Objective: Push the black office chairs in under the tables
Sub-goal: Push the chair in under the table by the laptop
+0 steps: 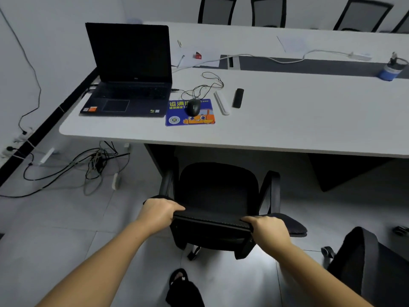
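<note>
A black office chair [218,191] stands in front of me, its seat facing the long white table [298,120] and its front reaching just under the table's near edge. My left hand [158,212] grips the left end of the chair's backrest top. My right hand [269,231] grips the right end of the same top edge. A second black chair [363,262] stands at the lower right, away from the table. Three more black chairs [267,11] line the far side of the table.
On the table lie an open laptop [128,69], a mouse [193,107] on a blue pad, a black remote [238,98] and a blue cup [390,70]. Tangled cables and power strips [95,165] cover the floor at the left. My foot [179,278] is behind the chair.
</note>
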{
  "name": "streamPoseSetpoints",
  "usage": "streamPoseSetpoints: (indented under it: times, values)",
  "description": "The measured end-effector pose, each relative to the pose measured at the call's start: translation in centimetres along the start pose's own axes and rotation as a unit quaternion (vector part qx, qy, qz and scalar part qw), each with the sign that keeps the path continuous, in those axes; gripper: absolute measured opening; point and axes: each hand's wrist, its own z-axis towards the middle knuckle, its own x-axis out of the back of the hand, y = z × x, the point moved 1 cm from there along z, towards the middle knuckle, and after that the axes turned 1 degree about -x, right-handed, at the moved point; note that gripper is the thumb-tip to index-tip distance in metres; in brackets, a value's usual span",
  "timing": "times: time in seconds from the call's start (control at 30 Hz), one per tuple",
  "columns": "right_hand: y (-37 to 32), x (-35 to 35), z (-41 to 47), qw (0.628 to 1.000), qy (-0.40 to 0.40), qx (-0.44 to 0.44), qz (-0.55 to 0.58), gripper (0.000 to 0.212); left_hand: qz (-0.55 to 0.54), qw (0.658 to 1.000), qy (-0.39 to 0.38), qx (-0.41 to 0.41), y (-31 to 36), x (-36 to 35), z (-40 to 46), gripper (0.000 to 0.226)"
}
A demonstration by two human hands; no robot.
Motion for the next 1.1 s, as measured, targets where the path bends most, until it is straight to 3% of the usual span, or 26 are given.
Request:
streamPoseSetpoints:
  times: [0.4, 0.63, 0.87, 1.1]
  values:
    - [2.2, 3.6, 10.6, 0.999, 0.024, -0.03, 0.003, 0.038, -0.024, 0.998, -0.051, -0.019, -4.7, 1.0, 11.9, 0.051]
    - [1.1, 5.1, 18.0, 0.999, 0.008, 0.037, 0.006, 0.045, -0.04, 0.999, 0.002, 0.028, -8.7, 2.9, 14.4, 0.044]
    - [0.2, 5.2, 22.8, 0.999, -0.006, 0.052, -0.001, 0.048, 0.006, 0.996, -0.064, 0.054, -11.6, 5.4, 17.7, 0.043]
    - [0.7, 5.8, 24.9, 0.997, 0.013, 0.075, 0.024, 0.044, -0.001, 0.996, -0.062, 0.059, -12.4, 5.2, 19.1, 0.035]
